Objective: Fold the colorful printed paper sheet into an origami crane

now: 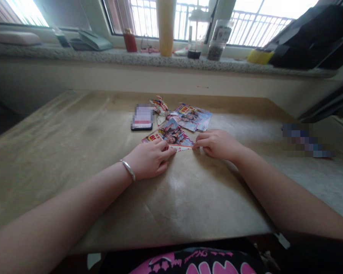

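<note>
Pink-and-black printed clothing [194, 262] occupies the foreground below the brown-paper-covered table [74, 160]. Left hand [148, 160] and right hand [217, 144] stand apart, fingertips on a triangular glossy printed sheet [170, 136]; any grip cannot be confirmed. Beyond that sheet, clear of both hands, lie a second printed sheet [191, 117], a crumpled printed scrap [159, 105] and a smartphone [142, 118].

One left hand [148, 160], one right hand [218, 145], one silver bangle [128, 170], one smartphone [142, 117], roughly four torn pieces of printed paper [171, 135], overlapping too much to count surely, and one glass jar [218, 40].
</note>
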`<state>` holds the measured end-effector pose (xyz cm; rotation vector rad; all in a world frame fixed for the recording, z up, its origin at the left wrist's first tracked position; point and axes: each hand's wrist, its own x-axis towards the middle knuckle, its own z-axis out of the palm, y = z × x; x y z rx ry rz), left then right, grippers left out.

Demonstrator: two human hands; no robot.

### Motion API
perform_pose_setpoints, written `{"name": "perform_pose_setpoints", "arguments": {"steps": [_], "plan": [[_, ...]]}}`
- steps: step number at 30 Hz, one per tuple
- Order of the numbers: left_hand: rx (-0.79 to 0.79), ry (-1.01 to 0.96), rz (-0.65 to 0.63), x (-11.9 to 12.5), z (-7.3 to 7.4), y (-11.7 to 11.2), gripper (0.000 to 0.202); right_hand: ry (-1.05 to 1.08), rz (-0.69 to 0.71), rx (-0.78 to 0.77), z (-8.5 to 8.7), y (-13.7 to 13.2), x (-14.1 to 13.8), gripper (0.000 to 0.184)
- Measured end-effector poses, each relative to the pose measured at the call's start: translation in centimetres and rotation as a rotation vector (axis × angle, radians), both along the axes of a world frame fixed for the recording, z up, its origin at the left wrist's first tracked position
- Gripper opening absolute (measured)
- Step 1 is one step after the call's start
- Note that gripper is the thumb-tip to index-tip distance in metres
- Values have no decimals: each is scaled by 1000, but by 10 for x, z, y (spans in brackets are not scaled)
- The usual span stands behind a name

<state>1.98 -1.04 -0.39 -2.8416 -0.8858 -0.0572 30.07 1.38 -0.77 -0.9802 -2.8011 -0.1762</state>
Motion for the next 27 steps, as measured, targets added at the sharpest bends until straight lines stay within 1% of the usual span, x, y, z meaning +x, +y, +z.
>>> {"name": "perform_pose_setpoints", "arguments": {"steps": [7,19,21,24,26,27], "plan": [[13,7,-2,0,-1,0,44,0,-40,-40,2,0,7,40],[29,19,1,0,-2,1,43,10,-37,-52,5,0,13,37],[29,12,-1,0,-2,1,43,46,-50,-68,2,0,14,36],[27,-2,-6,-1,-3,1,42,144,-109,-98,-6,1,16,33],[26,-9,-12,-1,-4,2,42,228,-182,-76,-10,0,14,30],[25,-11,-14,-1,-3,2,42,261,-184,-64,-11,-1,11,30]]}}
